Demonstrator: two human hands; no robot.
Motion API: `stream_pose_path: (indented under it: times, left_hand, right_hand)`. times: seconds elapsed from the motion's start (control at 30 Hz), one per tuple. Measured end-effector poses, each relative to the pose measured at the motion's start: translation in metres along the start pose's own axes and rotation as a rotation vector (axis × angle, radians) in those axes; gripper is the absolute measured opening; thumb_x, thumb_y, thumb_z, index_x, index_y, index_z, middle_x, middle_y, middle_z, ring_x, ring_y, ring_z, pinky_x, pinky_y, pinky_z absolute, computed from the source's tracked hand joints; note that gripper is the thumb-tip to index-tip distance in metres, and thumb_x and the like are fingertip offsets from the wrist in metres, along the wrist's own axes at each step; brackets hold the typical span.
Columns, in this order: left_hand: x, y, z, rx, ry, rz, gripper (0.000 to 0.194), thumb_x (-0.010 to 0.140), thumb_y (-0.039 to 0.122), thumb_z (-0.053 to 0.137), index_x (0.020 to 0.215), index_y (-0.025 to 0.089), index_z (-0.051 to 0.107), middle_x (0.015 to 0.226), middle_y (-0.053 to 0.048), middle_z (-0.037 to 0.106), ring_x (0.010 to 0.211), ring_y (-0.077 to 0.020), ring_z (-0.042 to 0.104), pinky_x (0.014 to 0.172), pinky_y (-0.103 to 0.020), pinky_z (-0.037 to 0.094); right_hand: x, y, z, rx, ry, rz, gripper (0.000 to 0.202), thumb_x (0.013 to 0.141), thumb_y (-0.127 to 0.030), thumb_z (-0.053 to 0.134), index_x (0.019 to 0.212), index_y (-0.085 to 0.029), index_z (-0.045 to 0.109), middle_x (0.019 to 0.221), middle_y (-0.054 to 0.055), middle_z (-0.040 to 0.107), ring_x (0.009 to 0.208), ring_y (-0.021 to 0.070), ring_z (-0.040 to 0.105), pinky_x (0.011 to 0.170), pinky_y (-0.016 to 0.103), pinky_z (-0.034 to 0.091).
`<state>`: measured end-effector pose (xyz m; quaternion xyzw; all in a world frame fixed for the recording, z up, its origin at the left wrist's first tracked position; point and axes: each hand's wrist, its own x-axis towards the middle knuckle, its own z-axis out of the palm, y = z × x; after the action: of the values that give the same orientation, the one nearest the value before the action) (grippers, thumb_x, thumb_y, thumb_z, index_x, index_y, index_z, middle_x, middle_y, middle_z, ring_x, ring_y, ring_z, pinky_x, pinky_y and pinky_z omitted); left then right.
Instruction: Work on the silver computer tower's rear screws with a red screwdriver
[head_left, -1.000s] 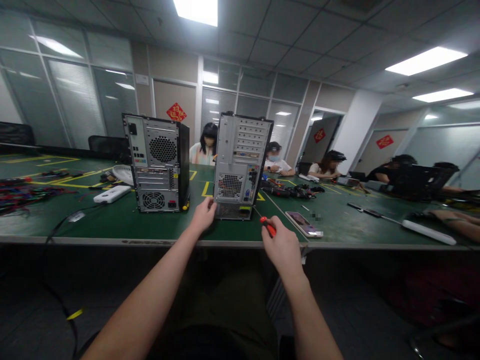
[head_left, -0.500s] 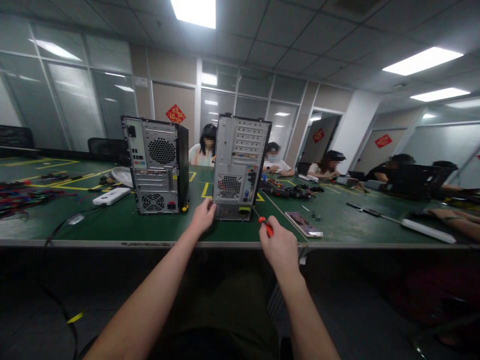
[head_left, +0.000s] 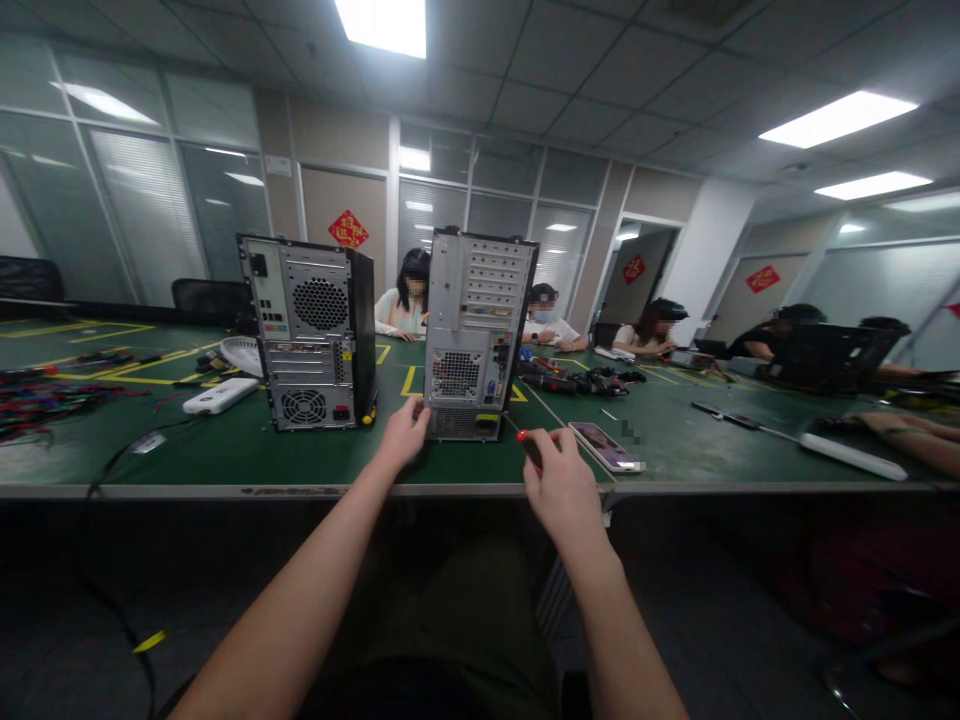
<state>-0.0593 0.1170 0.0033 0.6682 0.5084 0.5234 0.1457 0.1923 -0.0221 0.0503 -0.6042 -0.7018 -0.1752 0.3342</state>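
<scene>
Two computer towers stand upright on the green table, backs toward me. My left hand (head_left: pixel 406 432) rests against the lower left edge of the right tower (head_left: pixel 480 330), its fingers close together; whether it grips anything there is hidden. In my right hand (head_left: pixel 556 470) is a red and black screwdriver (head_left: pixel 531 446), its thin shaft pointing at the right tower's lower right edge. Where the tip touches is too small to tell. The left tower (head_left: pixel 307 335) has a black side panel, with a yellow-handled tool (head_left: pixel 369 416) beside its base.
A phone (head_left: pixel 604 447) lies right of my right hand. Black cables (head_left: pixel 585 380) lie behind it. White power strips (head_left: pixel 220 396) (head_left: pixel 853 456) sit at left and right, and colored wires (head_left: pixel 52 400) at far left. Several people sit around the table (head_left: pixel 675 440).
My right hand's fingers have shifted around the screwdriver handle, with the index finger more raised and curled. My left hand and both towers keep their places apart from a slight view shift.
</scene>
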Motion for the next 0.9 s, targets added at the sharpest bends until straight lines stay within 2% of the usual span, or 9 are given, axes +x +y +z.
stream_pose_path:
  times: [0.13, 0.33, 0.47, 0.6, 0.67, 0.73, 0.8, 0.9]
  left_hand:
    - [-0.001, 0.003, -0.001, 0.010, 0.002, -0.015, 0.020, 0.095, 0.029, 0.050, 0.106, 0.021, 0.065, 0.104, -0.008, 0.074, 0.096, -0.0220, 0.068, 0.090, -0.034, 0.052]
    - [-0.001, 0.006, -0.002, -0.009, 0.002, -0.016, 0.019, 0.095, 0.029, 0.051, 0.105, 0.021, 0.065, 0.105, -0.008, 0.074, 0.096, -0.0222, 0.068, 0.089, -0.034, 0.052]
    - [-0.001, 0.002, 0.000, -0.011, -0.001, -0.007, 0.020, 0.096, 0.030, 0.049, 0.106, 0.021, 0.064, 0.105, -0.008, 0.074, 0.096, -0.0223, 0.068, 0.089, -0.034, 0.052]
    - [0.000, -0.003, 0.001, -0.022, -0.006, 0.002, 0.021, 0.097, 0.032, 0.049, 0.107, 0.022, 0.064, 0.107, -0.007, 0.074, 0.098, -0.0214, 0.068, 0.088, -0.032, 0.052]
    - [0.000, -0.003, 0.001, -0.016, -0.005, 0.002, 0.020, 0.097, 0.031, 0.050, 0.107, 0.022, 0.064, 0.107, -0.007, 0.074, 0.098, -0.0213, 0.068, 0.089, -0.032, 0.052]
    - [0.001, -0.003, 0.001, -0.003, 0.001, 0.002, 0.019, 0.096, 0.030, 0.050, 0.107, 0.021, 0.064, 0.107, -0.007, 0.074, 0.098, -0.0213, 0.068, 0.091, -0.033, 0.052]
    - [0.001, -0.002, 0.001, 0.005, 0.008, 0.004, 0.019, 0.096, 0.029, 0.050, 0.106, 0.021, 0.064, 0.106, -0.007, 0.073, 0.097, -0.0213, 0.068, 0.091, -0.033, 0.051]
    - [0.001, -0.001, 0.001, 0.002, 0.017, 0.009, 0.018, 0.095, 0.028, 0.051, 0.105, 0.021, 0.065, 0.104, -0.007, 0.074, 0.096, -0.0211, 0.068, 0.091, -0.033, 0.051]
  right_hand:
    - [0.002, 0.001, 0.003, 0.135, 0.041, 0.161, 0.013, 0.095, -0.029, 0.055, 0.100, -0.020, 0.062, 0.099, 0.008, 0.060, 0.080, 0.0204, 0.058, 0.069, 0.030, 0.038]
    - [0.008, 0.006, 0.001, 0.371, -0.034, 0.499, 0.023, 0.098, -0.042, 0.046, 0.087, -0.024, 0.055, 0.072, 0.004, 0.061, 0.070, 0.0230, 0.058, 0.064, 0.030, 0.034]
    - [0.011, 0.013, 0.003, 0.552, -0.114, 0.524, 0.020, 0.095, -0.042, 0.043, 0.088, -0.025, 0.052, 0.066, 0.000, 0.064, 0.060, 0.0203, 0.059, 0.059, 0.029, 0.037]
    - [0.013, 0.013, 0.003, 0.732, -0.087, 0.482, 0.039, 0.091, -0.061, 0.050, 0.098, -0.023, 0.054, 0.072, 0.001, 0.069, 0.057, 0.0180, 0.063, 0.059, 0.028, 0.044]
    - [0.012, 0.010, 0.000, 0.716, -0.033, 0.481, 0.047, 0.090, -0.067, 0.049, 0.097, -0.021, 0.057, 0.069, 0.002, 0.068, 0.060, 0.0194, 0.064, 0.063, 0.029, 0.044]
    - [0.011, 0.007, -0.005, 0.553, 0.000, 0.501, 0.051, 0.094, -0.069, 0.041, 0.092, -0.021, 0.060, 0.068, 0.004, 0.067, 0.063, 0.0214, 0.063, 0.065, 0.030, 0.042]
    - [0.009, 0.004, -0.010, 0.389, -0.022, 0.508, 0.056, 0.097, -0.069, 0.032, 0.089, -0.022, 0.061, 0.070, 0.006, 0.066, 0.068, 0.0239, 0.062, 0.065, 0.031, 0.038]
    - [0.008, -0.001, -0.014, 0.322, -0.085, 0.486, 0.058, 0.100, -0.067, 0.026, 0.085, -0.023, 0.061, 0.073, 0.007, 0.065, 0.073, 0.0251, 0.061, 0.065, 0.031, 0.035]
